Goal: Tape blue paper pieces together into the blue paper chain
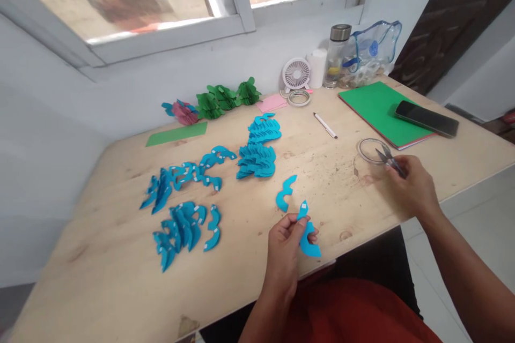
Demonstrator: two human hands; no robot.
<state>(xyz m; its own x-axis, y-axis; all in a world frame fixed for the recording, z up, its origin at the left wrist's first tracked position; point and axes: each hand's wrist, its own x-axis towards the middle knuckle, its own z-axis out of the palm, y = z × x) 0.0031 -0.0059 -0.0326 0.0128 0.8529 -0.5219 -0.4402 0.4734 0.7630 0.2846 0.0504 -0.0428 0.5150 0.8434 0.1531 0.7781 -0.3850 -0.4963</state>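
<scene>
My left hand [287,238] pinches a curved blue paper cutout [309,247] near the table's front edge. A small white square [303,206] sits on its upper tip. My right hand [411,185] is closed around small pointed scissors [387,158], their blades a little apart over a ring-shaped roll of tape [364,156]. Just beyond my left hand lies a loose blue cutout [284,194]. Further off are two stacked bunches of blue cutouts [256,161]. To the left, several blue cutouts with white squares [183,228] stand or lie in loose rows.
Along the wall are green paper shapes [225,97], a small fan [296,74], a second tape roll [299,98], a glass bottle [336,59] and a clear bag [372,51]. A pen [325,125] lies mid-table. A phone [426,118] rests on green sheets [372,110].
</scene>
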